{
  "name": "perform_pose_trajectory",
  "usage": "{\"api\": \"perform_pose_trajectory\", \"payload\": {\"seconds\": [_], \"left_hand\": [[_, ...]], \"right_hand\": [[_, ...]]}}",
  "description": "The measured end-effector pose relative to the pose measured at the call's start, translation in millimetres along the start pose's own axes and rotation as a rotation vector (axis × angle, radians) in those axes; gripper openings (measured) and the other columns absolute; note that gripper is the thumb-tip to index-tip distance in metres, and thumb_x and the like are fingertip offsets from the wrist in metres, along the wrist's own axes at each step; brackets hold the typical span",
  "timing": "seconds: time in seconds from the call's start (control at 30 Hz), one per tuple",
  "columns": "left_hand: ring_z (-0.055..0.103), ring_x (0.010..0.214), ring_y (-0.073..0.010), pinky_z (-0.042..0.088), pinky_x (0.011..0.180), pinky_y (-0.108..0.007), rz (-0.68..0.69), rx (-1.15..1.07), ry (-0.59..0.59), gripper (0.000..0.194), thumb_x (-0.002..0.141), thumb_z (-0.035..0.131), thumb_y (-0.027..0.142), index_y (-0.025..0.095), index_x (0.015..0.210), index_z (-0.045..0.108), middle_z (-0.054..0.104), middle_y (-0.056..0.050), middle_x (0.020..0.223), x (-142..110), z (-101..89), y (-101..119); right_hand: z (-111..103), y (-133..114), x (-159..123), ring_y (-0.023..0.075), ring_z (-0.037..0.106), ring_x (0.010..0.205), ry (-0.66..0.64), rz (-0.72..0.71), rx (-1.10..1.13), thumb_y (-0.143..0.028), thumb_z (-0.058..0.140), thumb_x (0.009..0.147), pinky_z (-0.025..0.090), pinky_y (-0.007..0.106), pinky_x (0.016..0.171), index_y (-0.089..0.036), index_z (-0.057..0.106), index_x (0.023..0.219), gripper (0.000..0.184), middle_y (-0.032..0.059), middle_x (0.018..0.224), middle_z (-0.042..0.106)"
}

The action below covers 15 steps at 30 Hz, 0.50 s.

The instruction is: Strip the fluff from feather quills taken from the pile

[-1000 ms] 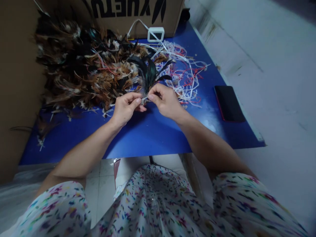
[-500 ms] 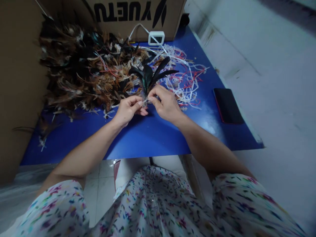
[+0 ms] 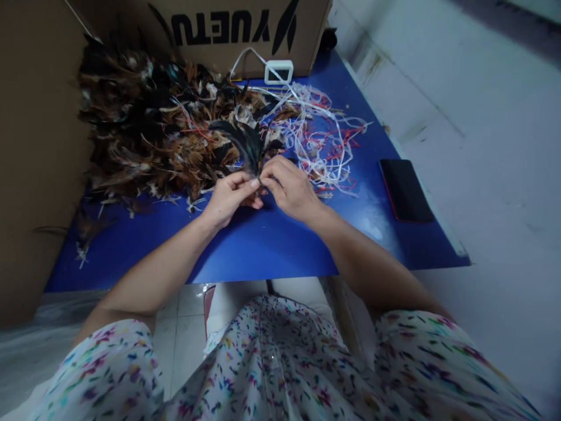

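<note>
Between my two hands stands a small bunch of dark feathers (image 3: 249, 146), its tips fanned upward and away from me. My left hand (image 3: 232, 196) pinches the base of the bunch between thumb and fingers. Close against it, my right hand (image 3: 287, 186) pinches at the same base with thumb and forefinger. The quill ends are mostly hidden by my fingertips. Behind and to the left spreads a big pile of brown and black feathers (image 3: 162, 134). A tangle of white and red strings (image 3: 328, 134) lies just beyond my right hand.
A cardboard box (image 3: 245, 55) with upside-down lettering stands at the back, and another cardboard panel (image 3: 39, 164) rises at the left. A small white-framed device (image 3: 279, 72) sits before the box. A phone (image 3: 405, 190) lies on the blue table (image 3: 272, 251) at right, beside the wall.
The feather bunch has turned, so its tips now lean further left. Both hands stay at its base, the fingertips closer together over it.
</note>
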<state>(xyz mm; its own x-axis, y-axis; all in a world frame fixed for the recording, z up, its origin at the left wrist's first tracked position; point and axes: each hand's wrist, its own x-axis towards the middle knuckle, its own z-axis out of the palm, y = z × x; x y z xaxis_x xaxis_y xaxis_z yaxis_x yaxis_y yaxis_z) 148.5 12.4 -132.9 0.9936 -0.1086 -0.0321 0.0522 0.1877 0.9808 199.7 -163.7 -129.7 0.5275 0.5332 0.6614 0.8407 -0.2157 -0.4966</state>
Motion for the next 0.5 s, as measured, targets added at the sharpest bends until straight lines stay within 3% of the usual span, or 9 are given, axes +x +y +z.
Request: {"api": "perform_pose_trajectory", "payload": {"seconds": [0.27, 0.5], "left_hand": [[0.068, 0.054, -0.0092, 0.060, 0.057, -0.022, 0.075, 0.018, 0.059, 0.055, 0.062, 0.091, 0.058, 0.015, 0.077, 0.061, 0.075, -0.002, 0.074, 2.1, -0.1, -1.7], [0.060, 0.045, -0.0092, 0.047, 0.049, -0.022, 0.285, 0.344, 0.130, 0.050, 0.075, 0.080, 0.064, 0.019, 0.069, 0.060, 0.064, 0.003, 0.054, 0.6, -3.1, -7.2]], "right_hand": [[-2.7, -4.5, 1.2, 0.0202, 0.059, 0.087, -0.009, 0.017, 0.022, -0.041, 0.044, 0.107, 0.048, 0.037, 0.085, -0.023, 0.057, 0.088, 0.029, 0.0066, 0.090, 0.063], [-0.9, 13.7, -0.9, 0.0223, 0.061, 0.089, 0.090, 0.176, 0.001, -0.040, 0.049, 0.101, 0.050, 0.039, 0.085, -0.024, 0.058, 0.091, 0.021, 0.0068, 0.092, 0.066]]}}
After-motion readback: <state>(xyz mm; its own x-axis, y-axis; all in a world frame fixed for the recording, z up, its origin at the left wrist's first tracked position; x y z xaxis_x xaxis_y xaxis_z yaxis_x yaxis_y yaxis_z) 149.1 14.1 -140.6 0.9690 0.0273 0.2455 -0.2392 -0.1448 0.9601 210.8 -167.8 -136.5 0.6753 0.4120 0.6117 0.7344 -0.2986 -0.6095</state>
